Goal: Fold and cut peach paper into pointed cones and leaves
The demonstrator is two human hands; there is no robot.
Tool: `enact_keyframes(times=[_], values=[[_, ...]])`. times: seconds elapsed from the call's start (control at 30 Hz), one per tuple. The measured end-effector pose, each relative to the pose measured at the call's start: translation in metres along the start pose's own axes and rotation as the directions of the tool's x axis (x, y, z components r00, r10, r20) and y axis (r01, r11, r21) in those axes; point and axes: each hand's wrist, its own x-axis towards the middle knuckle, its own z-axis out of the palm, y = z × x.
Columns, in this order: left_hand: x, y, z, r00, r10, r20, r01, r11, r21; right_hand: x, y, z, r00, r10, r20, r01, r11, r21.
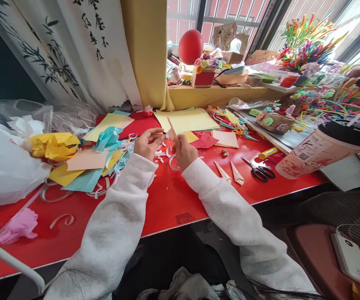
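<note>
Above the red table (173, 200), my right hand (186, 152) is closed on a narrow, pointed piece of folded peach paper (171, 128) that stands up from its fingers. Just to its left, my left hand (148, 143) is closed in a pinch close to the paper; what its fingertips hold is too small to make out. Right of my hands lie two folded peach paper cones (237, 173), black-handled scissors (261, 171) and small round brass-coloured bells (225, 153). Curled paper scraps (159, 155) are scattered beneath my hands.
Yellow paper sheets (189, 118) lie behind my hands. Coloured paper (88, 160) and a white plastic bag (8, 166) fill the left. A drink cup (317, 152) leans at the right, near a yellow glue stick (268, 153). Craft supplies crowd the windowsill (223, 95).
</note>
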Motion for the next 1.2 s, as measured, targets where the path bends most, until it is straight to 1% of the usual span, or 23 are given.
enact_keyframes(times=[0.07, 0.2, 0.33, 0.5, 0.67, 0.8, 0.87, 1.0, 1.1, 1.2], values=[[0.000, 0.000, 0.000, 1.000, -0.015, 0.002, 0.015, 1.000, -0.021, -0.001, -0.001, -0.001, 1.000, 0.013, -0.004, -0.013, 1.000, 0.007], [0.000, 0.001, 0.001, 0.999, -0.044, 0.001, 0.044, 0.997, -0.060, -0.003, -0.003, -0.003, 1.000, -0.027, -0.009, 0.027, 1.000, 0.014], [0.000, 0.000, 0.000, 0.997, -0.081, 0.016, 0.083, 0.992, -0.092, -0.003, -0.003, -0.004, 0.999, -0.041, -0.005, 0.041, 0.999, -0.008], [0.001, -0.002, -0.001, 0.996, -0.088, 0.032, 0.091, 0.990, -0.105, -0.003, -0.001, -0.004, 0.998, -0.066, 0.008, 0.066, 0.997, -0.026], [0.001, -0.005, 0.000, 0.992, -0.119, 0.036, 0.124, 0.971, -0.206, -0.005, 0.002, 0.000, 0.991, -0.118, -0.069, 0.119, 0.993, 0.001], [0.001, -0.005, 0.002, 0.988, -0.147, 0.046, 0.154, 0.951, -0.270, -0.006, 0.002, 0.001, 0.981, -0.158, -0.115, 0.169, 0.981, 0.091], [0.000, -0.004, 0.003, 0.991, -0.135, 0.013, 0.133, 0.954, -0.269, -0.006, 0.002, 0.001, 0.983, -0.134, -0.126, 0.152, 0.978, 0.142], [0.000, 0.000, 0.002, 0.988, -0.097, -0.124, 0.069, 0.974, -0.214, -0.003, 0.004, 0.004, 0.992, -0.057, -0.113, 0.081, 0.973, 0.217], [0.000, 0.002, 0.002, 0.985, -0.073, -0.154, 0.041, 0.978, -0.204, -0.002, 0.006, 0.006, 0.994, -0.047, -0.097, 0.071, 0.963, 0.259], [-0.001, 0.003, 0.003, 0.981, -0.016, -0.194, -0.015, 0.987, -0.157, -0.002, 0.006, 0.007, 0.994, -0.053, -0.094, 0.077, 0.961, 0.267]])
